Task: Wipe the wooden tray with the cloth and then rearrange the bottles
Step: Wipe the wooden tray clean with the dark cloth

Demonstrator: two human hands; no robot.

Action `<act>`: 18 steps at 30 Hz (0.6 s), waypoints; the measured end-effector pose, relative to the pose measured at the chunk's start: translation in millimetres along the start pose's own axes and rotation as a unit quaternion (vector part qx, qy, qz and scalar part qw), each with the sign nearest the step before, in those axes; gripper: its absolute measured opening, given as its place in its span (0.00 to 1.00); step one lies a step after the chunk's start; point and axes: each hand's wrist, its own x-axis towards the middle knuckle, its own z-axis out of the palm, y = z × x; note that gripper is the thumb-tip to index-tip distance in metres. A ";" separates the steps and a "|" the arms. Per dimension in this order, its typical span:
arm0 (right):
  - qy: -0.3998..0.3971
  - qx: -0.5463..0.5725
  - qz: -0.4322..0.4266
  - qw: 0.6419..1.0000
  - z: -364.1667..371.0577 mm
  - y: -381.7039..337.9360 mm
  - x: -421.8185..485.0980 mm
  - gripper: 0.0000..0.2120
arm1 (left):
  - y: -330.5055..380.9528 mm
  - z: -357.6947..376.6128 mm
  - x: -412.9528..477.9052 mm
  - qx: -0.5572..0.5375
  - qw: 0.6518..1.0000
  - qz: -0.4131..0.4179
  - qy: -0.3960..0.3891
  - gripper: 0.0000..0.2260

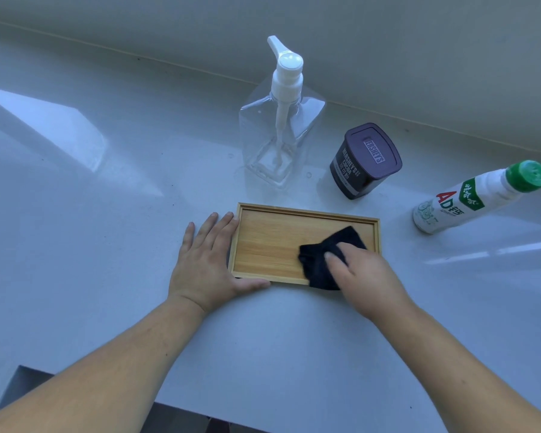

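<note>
1. The tray (272, 245) sits near the front edge of the bench (75, 214). It is empty.
2. My left hand (205, 264) lies flat with fingers spread wide, pressing the tray's left edge.
3. My right hand (363, 273) pushes the soft cloth (319, 264) down on the tray's right end.
4. The tray looks light and may slide, so I hold its edge.
5. Three bottles (278, 126) stand behind, off the tray.

Your shallow rectangular wooden tray (272, 245) lies flat, empty of bottles. Your crumpled dark cloth (322, 257) covers its right end. The clear pump bottle (278, 135), dark cocoa tub (364, 160) and green-capped white bottle (475, 198) stand behind it.
</note>
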 end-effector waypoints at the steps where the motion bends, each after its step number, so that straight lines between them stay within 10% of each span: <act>1: 0.010 0.010 0.024 1.000 -7.1 11.0 -3.7 0.18 | 0.2 -0.2 0.0 0.003 1.000 0.000 -0.001 0.61; 5: 0.029 0.130 0.117 0.984 -19.1 13.4 -5.4 0.18 | 1.1 -1.9 -0.4 0.013 1.000 0.004 -0.004 0.61; 8: 0.190 0.301 0.180 0.917 -26.5 -3.8 -0.7 0.16 | 0.9 -2.9 -0.1 0.018 1.000 0.007 -0.006 0.61; 12: 0.374 0.243 0.027 0.895 -24.2 -23.1 -18.4 0.12 | 0.7 -2.3 -0.4 0.019 1.000 0.011 -0.003 0.59; 18: 0.066 -0.077 0.004 0.995 42.9 -38.2 -3.4 0.25 | 0.3 -1.2 -0.9 0.016 1.000 0.015 0.009 0.58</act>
